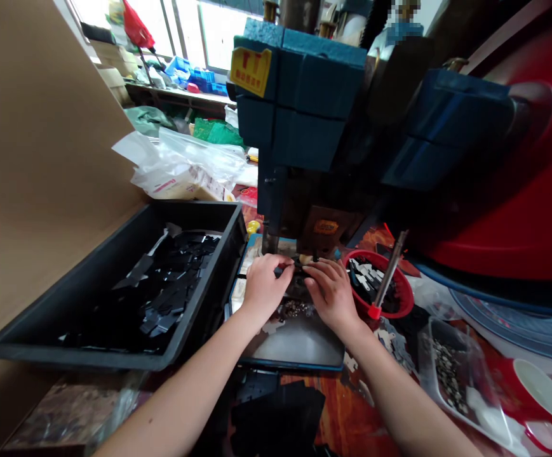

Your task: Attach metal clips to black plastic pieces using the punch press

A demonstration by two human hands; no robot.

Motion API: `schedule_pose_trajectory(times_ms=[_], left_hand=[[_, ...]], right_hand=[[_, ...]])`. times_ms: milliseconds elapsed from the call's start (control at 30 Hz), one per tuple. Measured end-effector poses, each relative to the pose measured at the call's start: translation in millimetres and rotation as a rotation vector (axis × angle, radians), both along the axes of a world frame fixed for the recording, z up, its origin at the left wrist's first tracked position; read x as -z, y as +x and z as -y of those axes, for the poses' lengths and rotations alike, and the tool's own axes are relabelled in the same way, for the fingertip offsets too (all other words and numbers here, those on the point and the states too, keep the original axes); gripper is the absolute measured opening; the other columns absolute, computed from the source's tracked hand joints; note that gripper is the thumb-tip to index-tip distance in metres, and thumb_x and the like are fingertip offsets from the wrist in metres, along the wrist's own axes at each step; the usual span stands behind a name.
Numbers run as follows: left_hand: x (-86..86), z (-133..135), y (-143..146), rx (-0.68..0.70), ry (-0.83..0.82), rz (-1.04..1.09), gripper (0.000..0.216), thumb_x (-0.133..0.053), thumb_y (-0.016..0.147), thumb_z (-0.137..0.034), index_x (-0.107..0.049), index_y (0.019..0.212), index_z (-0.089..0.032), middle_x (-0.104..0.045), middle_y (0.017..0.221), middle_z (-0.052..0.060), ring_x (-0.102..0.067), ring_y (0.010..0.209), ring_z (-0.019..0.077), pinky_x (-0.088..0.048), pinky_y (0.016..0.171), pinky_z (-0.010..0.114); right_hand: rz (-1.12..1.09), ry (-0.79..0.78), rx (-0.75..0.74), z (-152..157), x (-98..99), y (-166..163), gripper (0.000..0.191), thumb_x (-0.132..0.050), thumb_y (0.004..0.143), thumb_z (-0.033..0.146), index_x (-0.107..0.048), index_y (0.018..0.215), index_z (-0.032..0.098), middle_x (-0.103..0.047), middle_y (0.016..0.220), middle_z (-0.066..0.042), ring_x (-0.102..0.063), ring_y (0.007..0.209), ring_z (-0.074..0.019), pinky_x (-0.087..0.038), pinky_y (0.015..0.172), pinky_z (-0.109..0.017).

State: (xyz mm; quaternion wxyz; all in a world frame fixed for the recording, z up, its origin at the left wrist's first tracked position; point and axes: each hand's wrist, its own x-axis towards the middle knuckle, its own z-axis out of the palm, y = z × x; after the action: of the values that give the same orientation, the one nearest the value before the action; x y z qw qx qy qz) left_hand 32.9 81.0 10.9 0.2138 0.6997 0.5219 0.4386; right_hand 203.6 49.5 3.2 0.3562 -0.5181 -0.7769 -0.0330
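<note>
Both of my hands meet under the head of a blue press (299, 120), over its metal base plate (295, 346). My left hand (269, 282) is closed, thumb and forefinger pinched at a small dark part beneath the press tool. From the other side, my right hand (331, 292) has its fingertips drawn together at the same spot. What the fingers hold is too small and dark to name. A pile of small metal bits (295, 309) lies on the plate between my wrists.
To the left stands a large black bin (199, 304) of flat black pieces. On the right are a red bowl (405, 295) of flat parts, a clear tub (428, 381) of small metal pieces and a red mug (518, 393). Black sheets (276, 416) lie in front.
</note>
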Motion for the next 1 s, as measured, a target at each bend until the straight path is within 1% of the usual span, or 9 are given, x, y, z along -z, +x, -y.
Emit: schedule_pose_trajectory(times_ms=[133, 300, 433, 567, 633, 733, 867, 933, 1000], left_hand=[[-2.5, 6, -11, 0.012, -0.036, 0.036, 0.015, -0.055, 0.084, -0.03, -0.067, 0.086, -0.021, -0.07, 0.087, 0.002, -0.063, 0.083, 0.0204, -0.047, 0.078, 0.033], [0.3, 12, -21, 0.012, -0.088, 0.165, 0.018, -0.055, 0.083, -0.033, -0.067, 0.088, -0.02, -0.069, 0.088, 0.002, -0.062, 0.084, 0.0197, -0.047, 0.078, 0.033], [2.0, 16, -21, 0.014, -0.085, 0.181, 0.018, -0.055, 0.083, -0.033, -0.067, 0.088, -0.02, -0.068, 0.088, 0.003, -0.061, 0.084, 0.0201, -0.047, 0.08, 0.034], [2.1, 16, -20, -0.002, -0.077, 0.181, 0.017, -0.056, 0.083, -0.033, -0.067, 0.088, -0.021, -0.068, 0.088, 0.002, -0.061, 0.085, 0.0202, -0.046, 0.081, 0.033], [1.9, 16, -20, 0.004, -0.078, 0.183, 0.016, -0.057, 0.083, -0.032, -0.067, 0.088, -0.021, -0.069, 0.088, 0.002, -0.062, 0.085, 0.0199, -0.046, 0.081, 0.033], [1.5, 16, -20, 0.008, -0.085, 0.188, 0.015, -0.057, 0.083, -0.031, -0.067, 0.088, -0.021, -0.069, 0.089, 0.002, -0.062, 0.086, 0.0199, -0.046, 0.081, 0.032], [1.2, 16, -20, 0.007, -0.084, 0.187, 0.015, -0.057, 0.082, -0.031, -0.067, 0.088, -0.021, -0.069, 0.089, 0.002, -0.062, 0.085, 0.0195, -0.046, 0.081, 0.032], [1.6, 16, -21, 0.012, -0.079, 0.187, 0.015, -0.057, 0.082, -0.03, -0.067, 0.088, -0.021, -0.069, 0.089, 0.001, -0.063, 0.085, 0.0191, -0.047, 0.081, 0.032], [2.5, 16, -21, 0.016, -0.077, 0.189, 0.014, -0.058, 0.082, -0.03, -0.067, 0.087, -0.021, -0.069, 0.088, 0.001, -0.063, 0.084, 0.0188, -0.047, 0.08, 0.031]], right_hand=[[0.035, -0.035, -0.027, -6, -2.9, 1, 0.029, -0.045, 0.092, 0.034, -0.061, 0.116, 0.027, -0.064, 0.111, -0.006, -0.05, 0.113, -0.0244, -0.035, 0.101, -0.05], [0.157, -0.015, -0.019, -1, -4.7, 2, 0.031, -0.052, 0.089, 0.037, -0.06, 0.118, 0.029, -0.064, 0.115, -0.005, -0.048, 0.116, -0.0266, -0.028, 0.105, -0.055], [0.128, 0.053, -0.023, 11, 2.3, 5, 0.024, -0.055, 0.088, 0.03, -0.063, 0.11, 0.029, -0.066, 0.112, -0.003, -0.051, 0.113, -0.0241, -0.028, 0.105, -0.053], [0.064, 0.093, -0.035, 16, 6.4, 2, 0.016, -0.055, 0.087, 0.022, -0.066, 0.098, 0.03, -0.069, 0.099, 0.0, -0.056, 0.104, -0.021, -0.028, 0.106, -0.051], [0.005, 0.088, -0.005, 13, 4.4, -2, 0.014, -0.054, 0.088, 0.022, -0.066, 0.093, 0.028, -0.069, 0.095, -0.001, -0.056, 0.1, -0.0208, -0.029, 0.104, -0.05], [-0.065, 0.056, 0.089, 2, -0.7, -9, 0.015, -0.052, 0.089, 0.024, -0.067, 0.09, 0.025, -0.066, 0.094, -0.004, -0.055, 0.094, -0.0215, -0.033, 0.1, -0.048], [-0.036, 0.032, 0.206, -11, -3.9, -18, 0.013, -0.057, 0.085, 0.027, -0.069, 0.082, 0.024, -0.064, 0.087, -0.005, -0.053, 0.091, -0.0237, -0.034, 0.097, -0.049], [-0.006, 0.024, 0.198, -13, -4.7, -20, 0.013, -0.058, 0.084, 0.028, -0.07, 0.08, 0.025, -0.064, 0.084, -0.005, -0.053, 0.091, -0.0239, -0.032, 0.098, -0.05], [0.04, 0.017, 0.148, -10, -6.5, -20, 0.014, -0.056, 0.085, 0.028, -0.07, 0.083, 0.026, -0.065, 0.087, -0.004, -0.053, 0.094, -0.024, -0.027, 0.102, -0.053]])
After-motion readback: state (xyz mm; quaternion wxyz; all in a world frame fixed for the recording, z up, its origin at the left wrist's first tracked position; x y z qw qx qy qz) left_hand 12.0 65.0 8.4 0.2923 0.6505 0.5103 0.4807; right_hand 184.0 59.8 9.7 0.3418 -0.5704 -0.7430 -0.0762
